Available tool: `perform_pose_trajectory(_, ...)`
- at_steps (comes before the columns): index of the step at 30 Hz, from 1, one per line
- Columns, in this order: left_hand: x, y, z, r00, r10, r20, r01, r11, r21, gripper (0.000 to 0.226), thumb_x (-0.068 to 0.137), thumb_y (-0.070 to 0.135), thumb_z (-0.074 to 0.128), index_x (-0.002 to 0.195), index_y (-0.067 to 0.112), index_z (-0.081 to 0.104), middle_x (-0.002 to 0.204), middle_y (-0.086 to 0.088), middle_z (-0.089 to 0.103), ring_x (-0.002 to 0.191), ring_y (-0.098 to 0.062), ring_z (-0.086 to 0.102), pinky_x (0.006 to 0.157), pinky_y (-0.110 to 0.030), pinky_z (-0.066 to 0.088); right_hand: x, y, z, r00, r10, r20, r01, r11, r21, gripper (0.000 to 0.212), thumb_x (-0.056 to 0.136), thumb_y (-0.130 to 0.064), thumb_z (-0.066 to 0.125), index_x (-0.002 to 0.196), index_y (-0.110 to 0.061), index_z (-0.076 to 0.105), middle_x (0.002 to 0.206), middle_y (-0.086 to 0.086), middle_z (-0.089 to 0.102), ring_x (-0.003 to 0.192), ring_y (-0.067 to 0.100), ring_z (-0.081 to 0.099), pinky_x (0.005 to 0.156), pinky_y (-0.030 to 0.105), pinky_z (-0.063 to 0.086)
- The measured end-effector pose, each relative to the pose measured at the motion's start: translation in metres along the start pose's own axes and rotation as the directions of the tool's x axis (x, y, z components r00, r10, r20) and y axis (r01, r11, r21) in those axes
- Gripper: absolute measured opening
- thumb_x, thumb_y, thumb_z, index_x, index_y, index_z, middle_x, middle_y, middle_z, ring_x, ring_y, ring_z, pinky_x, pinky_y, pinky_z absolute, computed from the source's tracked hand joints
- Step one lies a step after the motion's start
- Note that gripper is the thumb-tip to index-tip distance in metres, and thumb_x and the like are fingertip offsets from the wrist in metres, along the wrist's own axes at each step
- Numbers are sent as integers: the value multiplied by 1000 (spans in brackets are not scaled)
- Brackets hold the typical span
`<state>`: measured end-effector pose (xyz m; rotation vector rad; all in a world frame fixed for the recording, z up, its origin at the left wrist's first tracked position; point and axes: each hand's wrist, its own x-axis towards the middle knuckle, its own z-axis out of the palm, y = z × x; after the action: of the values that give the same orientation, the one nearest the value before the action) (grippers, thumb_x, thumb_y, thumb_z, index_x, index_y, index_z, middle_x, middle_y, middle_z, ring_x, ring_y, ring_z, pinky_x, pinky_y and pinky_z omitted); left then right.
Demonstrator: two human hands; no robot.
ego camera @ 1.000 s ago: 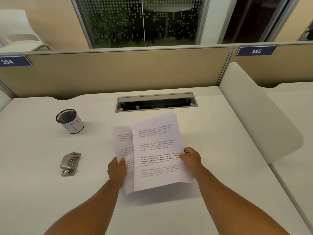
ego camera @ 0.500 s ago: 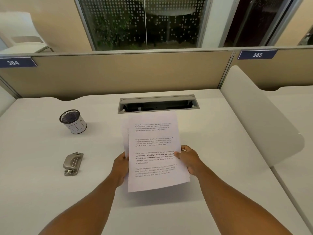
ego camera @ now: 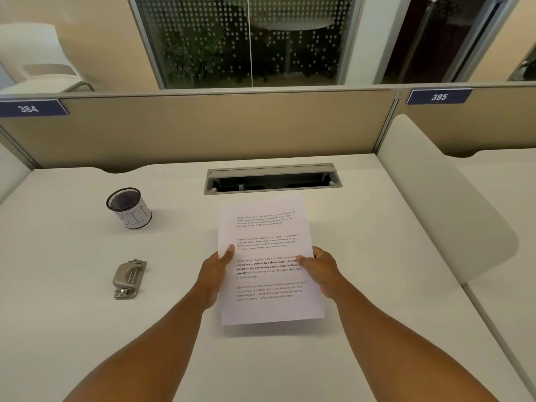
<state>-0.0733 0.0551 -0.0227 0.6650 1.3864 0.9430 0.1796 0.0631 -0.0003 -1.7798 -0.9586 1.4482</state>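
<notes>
fingers (ego camera: 230, 250) of left hand (ego camera: 213, 274) and right hand (ego camera: 322, 271) pinch sheets (ego camera: 266, 245) over white desk (ego camera: 87, 329); beige partition (ego camera: 217, 126) behind.

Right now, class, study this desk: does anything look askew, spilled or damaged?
Nothing stands out. The white printed sheets look squared into one stack, gripped by the left hand and right hand. The black mesh cup stands on its base and the grey metal hole punch lies flat on the white desk.

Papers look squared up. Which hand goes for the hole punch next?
Left, most likely. The hole punch lies on the desk beside the left hand, with nothing between. The right hand grips the right edge of the papers and would have to cross over them.
</notes>
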Motion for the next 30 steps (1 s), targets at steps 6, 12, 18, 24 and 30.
perform_pose_trajectory(6,-3,4,3,997,42,60,-43,999,22,30,88,20,74,117,16,68,108,-7,77,94,-28,75,76,-43,61,-4,-5,5,1000,-7,7,7,1000,12,25,90,-18,62,114,-16,57,109,2,67,95,21,66,86,38,54)
perform_pose_trajectory(12,-5,14,4,996,52,68,-55,997,52,29,88,11,73,116,15,68,107,-6,77,92,-27,75,76,-42,61,-7,-8,4,996,-88,7,88,995,-36,26,87,-20,65,111,-18,57,107,-2,67,96,18,66,84,36,55)
perform_pose_trajectory(18,-9,32,6,989,147,-11,-146,989,28,27,87,5,72,110,19,69,100,0,78,88,-23,76,64,-33,61,-11,-15,12,968,-251,-25,250,967,-49,19,90,-18,64,108,-19,56,104,-4,67,93,15,66,71,24,53)
perform_pose_trajectory(24,-14,49,11,952,305,-33,-306,952,-10,25,89,7,71,111,19,70,101,3,78,88,-17,76,67,-30,62,-13,-32,17,897,-416,-151,404,909,-101,16,88,-21,68,98,-20,56,89,-12,64,80,2,63,58,11,45)
perform_pose_trajectory(30,-20,57,7,932,362,20,-361,932,-41,33,85,11,76,117,12,70,108,-3,77,94,-23,75,72,-31,61,-11,-37,15,868,-453,-205,441,892,-102,19,84,-24,73,94,-16,60,86,-11,66,76,9,65,62,20,51)
